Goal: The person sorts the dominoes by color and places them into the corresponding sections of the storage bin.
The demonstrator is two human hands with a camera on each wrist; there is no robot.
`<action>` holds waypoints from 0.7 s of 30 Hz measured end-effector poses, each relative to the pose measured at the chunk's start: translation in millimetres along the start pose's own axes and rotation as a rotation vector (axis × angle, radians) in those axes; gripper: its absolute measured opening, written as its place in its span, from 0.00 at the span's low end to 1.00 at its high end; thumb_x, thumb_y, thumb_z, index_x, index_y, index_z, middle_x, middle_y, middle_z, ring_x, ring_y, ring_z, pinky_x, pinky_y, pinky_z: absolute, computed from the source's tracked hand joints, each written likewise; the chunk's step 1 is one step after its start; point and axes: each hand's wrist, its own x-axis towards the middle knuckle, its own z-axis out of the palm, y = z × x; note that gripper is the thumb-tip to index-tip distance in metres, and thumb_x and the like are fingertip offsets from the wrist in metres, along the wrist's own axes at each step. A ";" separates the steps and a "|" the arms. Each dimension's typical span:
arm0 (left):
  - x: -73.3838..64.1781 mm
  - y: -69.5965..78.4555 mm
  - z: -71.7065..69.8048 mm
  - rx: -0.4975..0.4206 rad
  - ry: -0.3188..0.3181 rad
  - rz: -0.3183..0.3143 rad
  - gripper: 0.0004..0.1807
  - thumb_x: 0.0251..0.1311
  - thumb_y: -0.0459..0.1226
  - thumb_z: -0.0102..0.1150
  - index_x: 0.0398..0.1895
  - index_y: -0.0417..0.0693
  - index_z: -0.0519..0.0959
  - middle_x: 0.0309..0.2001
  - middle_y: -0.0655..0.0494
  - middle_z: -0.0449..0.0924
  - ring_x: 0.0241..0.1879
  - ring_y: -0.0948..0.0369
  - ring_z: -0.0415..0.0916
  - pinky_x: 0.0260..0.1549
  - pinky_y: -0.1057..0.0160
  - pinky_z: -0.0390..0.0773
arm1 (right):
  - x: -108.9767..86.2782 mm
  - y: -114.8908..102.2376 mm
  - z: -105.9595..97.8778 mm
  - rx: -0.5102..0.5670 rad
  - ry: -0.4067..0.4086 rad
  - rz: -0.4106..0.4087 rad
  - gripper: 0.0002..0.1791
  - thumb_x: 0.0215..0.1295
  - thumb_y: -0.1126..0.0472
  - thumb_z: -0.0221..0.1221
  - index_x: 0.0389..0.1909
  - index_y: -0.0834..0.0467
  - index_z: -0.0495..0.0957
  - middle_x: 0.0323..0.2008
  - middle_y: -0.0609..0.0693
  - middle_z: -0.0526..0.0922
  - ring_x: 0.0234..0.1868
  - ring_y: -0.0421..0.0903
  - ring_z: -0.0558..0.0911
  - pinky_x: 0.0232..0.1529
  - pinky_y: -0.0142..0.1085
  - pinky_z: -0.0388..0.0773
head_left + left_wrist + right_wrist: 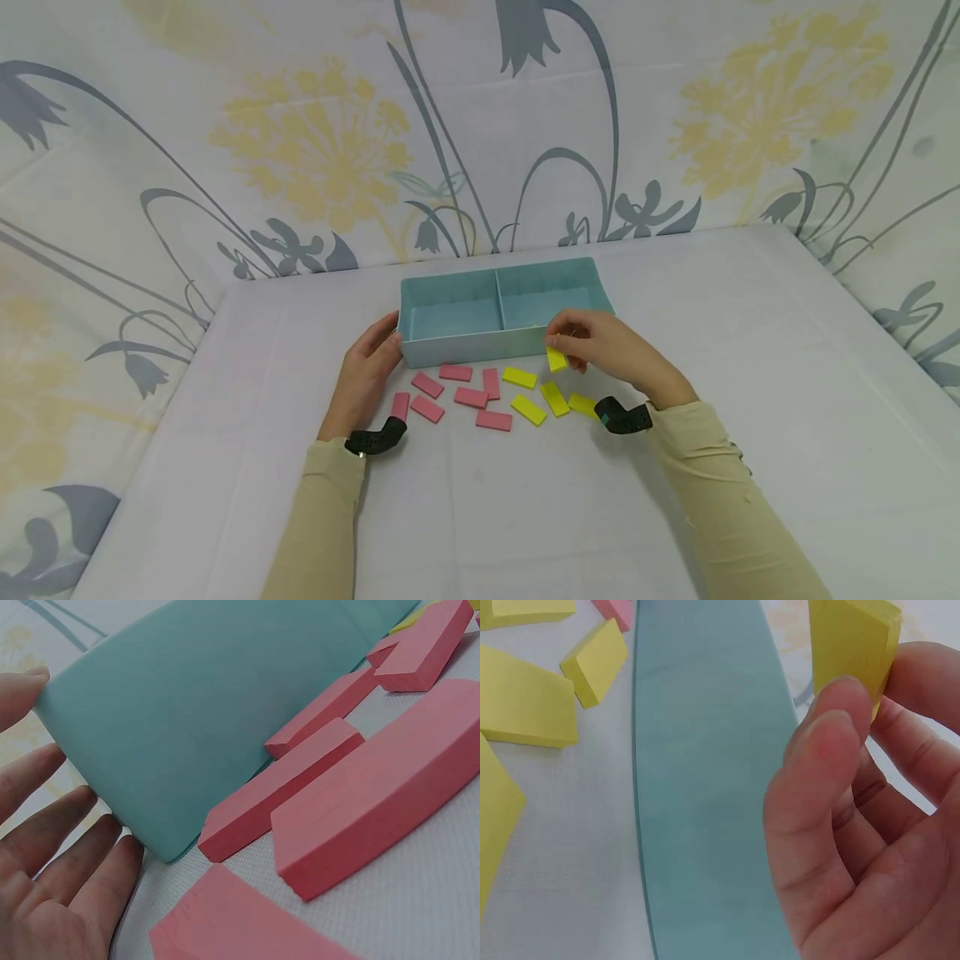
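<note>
A light blue box [472, 346] with two compartments stands on the table. My left hand [365, 379] rests against its left end. In the left wrist view the fingers [56, 825] lie extended along that end, the thumb near the top corner. Between thumb and fingers, my right hand [611, 350] pinches a yellow block [847, 652] in front of the box's right half. Several pink blocks [471, 397] lie scattered before the left half, one beside the left wrist. Several yellow blocks [528, 409] lie before the right half, one partly hidden by the right wrist camera.
A divider [499, 300] splits the box into left and right compartments. White cloth [480, 517] covers the table, and a flower-patterned cloth [465, 125] hangs behind it. Black wrist cameras [624, 415] sit on both wrists, close over the nearest blocks.
</note>
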 end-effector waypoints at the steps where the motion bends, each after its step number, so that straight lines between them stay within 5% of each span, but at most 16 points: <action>1: 0.1 0.1 0.0 0.003 0.000 -0.001 0.27 0.63 0.45 0.46 0.65 0.51 0.58 0.66 0.55 0.55 0.63 0.57 0.56 0.56 0.60 0.63 | -0.1 -0.3 -0.1 0.007 0.005 0.005 0.14 0.61 0.50 0.54 0.39 0.56 0.74 0.24 0.55 0.73 0.24 0.51 0.72 0.32 0.46 0.71; 12: 0.1 -0.6 -0.2 -0.010 0.002 0.000 0.28 0.63 0.46 0.47 0.65 0.51 0.58 0.66 0.54 0.55 0.63 0.57 0.56 0.56 0.59 0.62 | 2.6 1.2 -2.0 0.050 0.091 0.006 0.14 0.60 0.48 0.55 0.39 0.54 0.74 0.30 0.61 0.76 0.27 0.56 0.74 0.31 0.49 0.73; 21: 0.9 -2.1 -0.7 -0.013 -0.002 -0.002 0.32 0.59 0.52 0.49 0.65 0.53 0.58 0.66 0.56 0.55 0.63 0.58 0.56 0.56 0.60 0.62 | 1.9 1.6 -4.5 0.109 0.205 -0.038 0.17 0.59 0.46 0.56 0.42 0.54 0.74 0.34 0.55 0.77 0.35 0.58 0.74 0.33 0.49 0.73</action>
